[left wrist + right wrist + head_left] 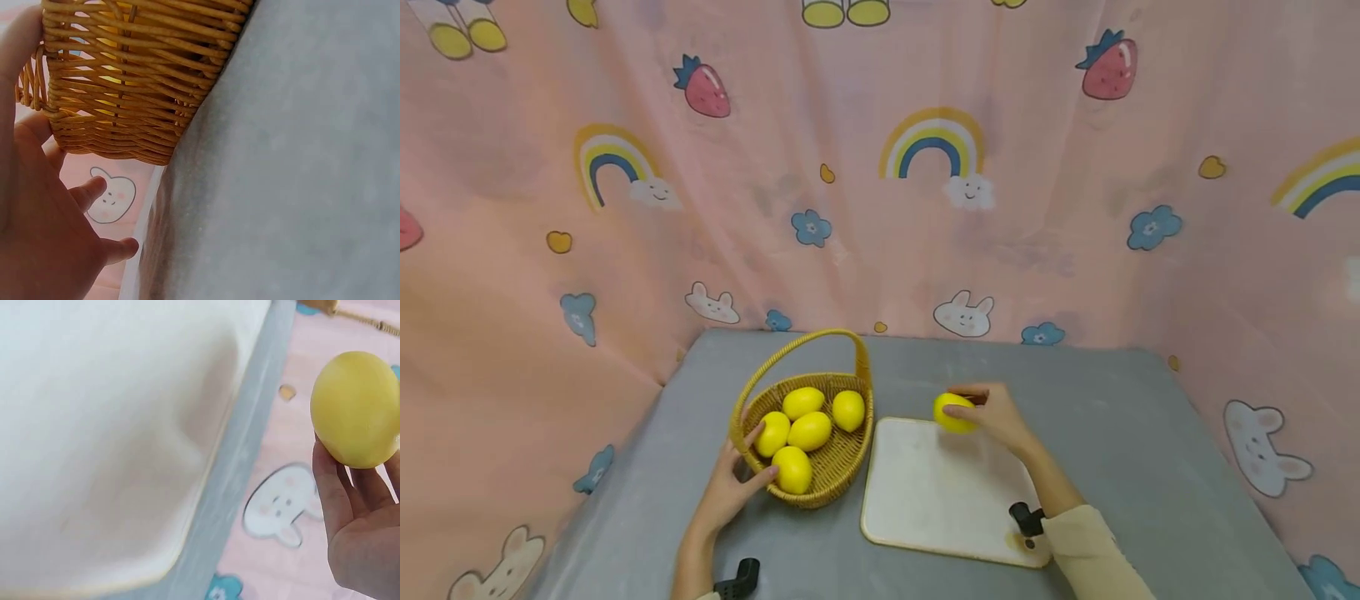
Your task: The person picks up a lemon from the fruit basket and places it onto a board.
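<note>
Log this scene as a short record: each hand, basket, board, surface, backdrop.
Left hand: left hand holds the near-left rim of the basket
Right hand: right hand grips one lemon, raised off the board
Basket: wicker, handle up, five lemons visible inside
Board: white, right of the basket; no lemon rests on it
Surface: grey table
Backdrop: pink cloth printed with rainbows, strawberries and rabbits

right sleeve point(1093, 550): cream | two wrist devices point(745, 577): black, angular
</note>
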Demonstrator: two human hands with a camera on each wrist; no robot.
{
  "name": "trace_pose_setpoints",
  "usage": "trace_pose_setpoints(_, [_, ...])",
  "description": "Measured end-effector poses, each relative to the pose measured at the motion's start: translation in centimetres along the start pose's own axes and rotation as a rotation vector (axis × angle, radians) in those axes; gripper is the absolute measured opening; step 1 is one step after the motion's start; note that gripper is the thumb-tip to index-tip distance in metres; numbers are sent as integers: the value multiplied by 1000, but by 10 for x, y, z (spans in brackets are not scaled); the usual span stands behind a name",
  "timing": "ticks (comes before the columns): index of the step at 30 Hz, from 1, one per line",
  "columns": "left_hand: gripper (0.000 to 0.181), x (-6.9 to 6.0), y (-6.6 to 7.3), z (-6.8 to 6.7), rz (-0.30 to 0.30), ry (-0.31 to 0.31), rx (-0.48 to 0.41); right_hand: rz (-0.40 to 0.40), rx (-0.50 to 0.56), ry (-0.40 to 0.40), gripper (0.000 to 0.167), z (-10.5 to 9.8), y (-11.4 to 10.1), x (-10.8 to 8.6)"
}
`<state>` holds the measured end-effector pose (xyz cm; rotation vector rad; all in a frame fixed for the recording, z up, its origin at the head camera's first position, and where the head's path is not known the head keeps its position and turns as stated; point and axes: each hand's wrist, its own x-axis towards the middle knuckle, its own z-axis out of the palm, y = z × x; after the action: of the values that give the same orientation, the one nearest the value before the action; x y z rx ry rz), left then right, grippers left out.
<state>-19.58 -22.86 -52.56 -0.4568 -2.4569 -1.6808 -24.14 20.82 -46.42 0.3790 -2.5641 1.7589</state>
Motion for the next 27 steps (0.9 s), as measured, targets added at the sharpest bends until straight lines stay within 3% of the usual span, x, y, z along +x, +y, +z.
trace_pose_setpoints(5, [71,-1,2,-1,-5,1,2,84,-90,98,44,-27,15,-20])
trace_pose_setpoints(11, [70,-1,4,0,-13,-8,-4,145,-175,163,44,-43,27,-42])
trace_pose_setpoints(27, [71,-1,7,0,-13,-11,9,246,-298,236,47,-44,40,-58])
